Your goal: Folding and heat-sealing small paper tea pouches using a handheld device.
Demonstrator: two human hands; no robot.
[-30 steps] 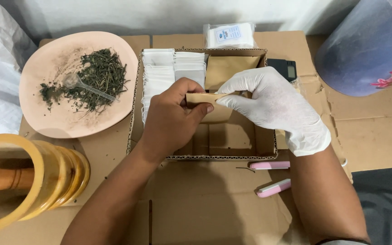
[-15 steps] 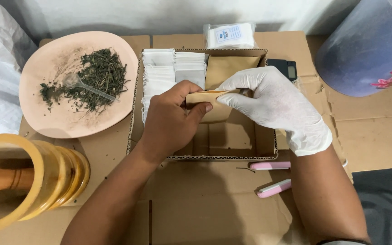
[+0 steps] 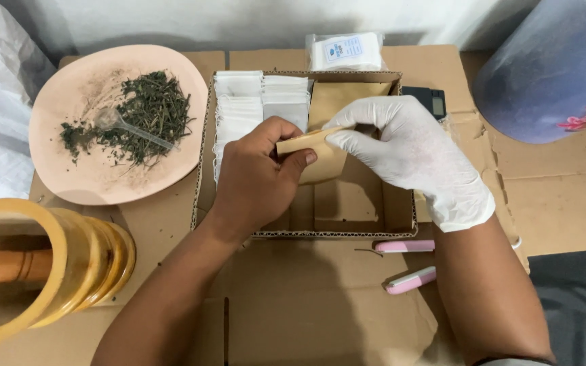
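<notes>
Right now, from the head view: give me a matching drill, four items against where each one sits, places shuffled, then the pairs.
Things:
1. dried herbs
2. kraft pouch
3. white sachets
4. pink clips

Places:
A. stacked in the cardboard box, left side
B. on the cardboard below the box
C. on the pink plate
D. pinched between the left hand and the gloved right hand

Pairs: 1-C, 2-D, 3-A, 4-B

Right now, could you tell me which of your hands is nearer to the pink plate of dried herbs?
Left. The bare left hand is over the cardboard box beside the pink plate; the gloved right hand sits farther away, across the box.
</notes>
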